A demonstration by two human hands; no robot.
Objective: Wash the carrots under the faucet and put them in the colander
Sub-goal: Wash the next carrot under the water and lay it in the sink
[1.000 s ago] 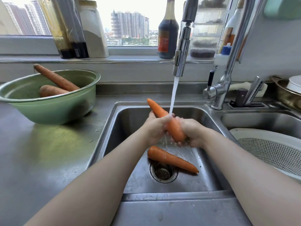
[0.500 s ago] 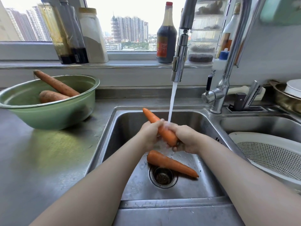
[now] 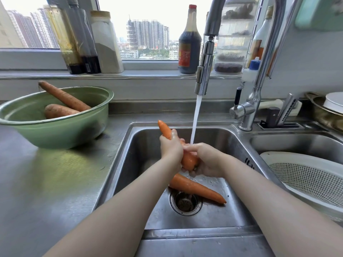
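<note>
Over the left sink basin [image 3: 141,145], both hands hold one orange carrot [image 3: 188,160] under the running stream from the faucet [image 3: 203,71]. My left hand [image 3: 170,147] grips its upper part; the thin tip sticks up to the left. My right hand [image 3: 206,160] wraps its thick lower end, and the water lands on its fingers. A second wet carrot [image 3: 196,188] lies on the basin floor by the drain [image 3: 185,202]. Two unwashed, dull carrots [image 3: 63,97] rest in a green bowl [image 3: 55,130] on the left counter. The white colander [image 3: 306,179] sits in the right basin, with no carrot visible in it.
Bottles and jars [image 3: 189,43] line the window sill behind the sink. The faucet's handle and base [image 3: 245,112] stand between the basins, with a knife holder [image 3: 278,117] beside it. A metal pot with a white lid [image 3: 328,108] is at far right. Steel counter [image 3: 46,182] spreads left.
The held carrot has tilted more upright. My left hand slid up along it towards the tip while my right hand stayed round the thick end. The water keeps running.
</note>
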